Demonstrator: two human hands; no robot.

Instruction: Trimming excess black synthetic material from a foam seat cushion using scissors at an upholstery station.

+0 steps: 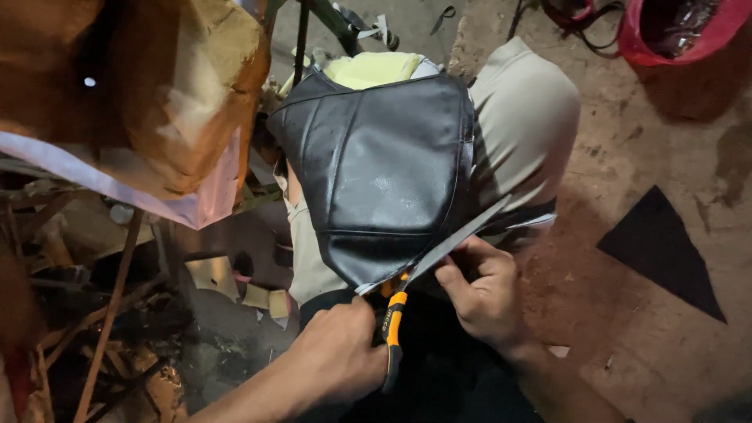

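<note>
A black leather seat cover (384, 172) is stretched over a form that rests on my lap, with yellow foam (368, 69) showing at its far end. My left hand (337, 356) grips the orange and black handles of a pair of scissors (442, 251). Their long blades run up and to the right along the cover's lower right edge. My right hand (486, 294) pinches that edge of the cover just below the blades. My knee in beige trousers (525, 117) lies to the right of the cover.
A worn brown foam cushion with a pink and white edge (157, 102) hangs at the upper left. Rusty rods and scraps (110, 313) clutter the floor on the left. A black triangular offcut (666, 251) lies on the concrete at right, and a red tub (674, 31) stands at the top right.
</note>
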